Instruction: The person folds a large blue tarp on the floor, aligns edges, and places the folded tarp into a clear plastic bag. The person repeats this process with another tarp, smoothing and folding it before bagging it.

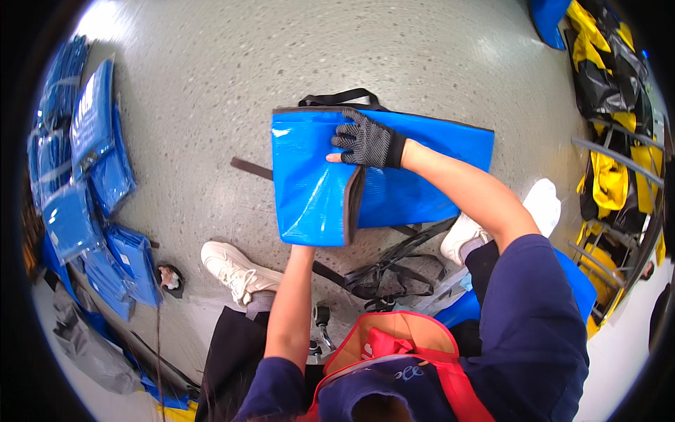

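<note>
A blue plastic tarp-like bag [309,190] with dark edging lies over the floor in front of me, its left part folded across the rest. Black webbing handles [344,97] stick out past its far edge. On top of the fold rests my right hand [365,141], in a dark dotted glove with some fingertips bare, fingers spread and laid flat. My left forearm [292,302] reaches under the near left edge of the bag, which hides the left hand and its fingers. A dark strap [252,167] pokes out from the bag's left side.
Flat blue packages in clear wrap [91,126] are piled along the left. Yellow and black bags [608,176] crowd a metal rack [619,162] at right. Loose black straps [394,271] lie between my shoes, near chair casters [322,316]. Grey speckled floor [211,84] surrounds the bag.
</note>
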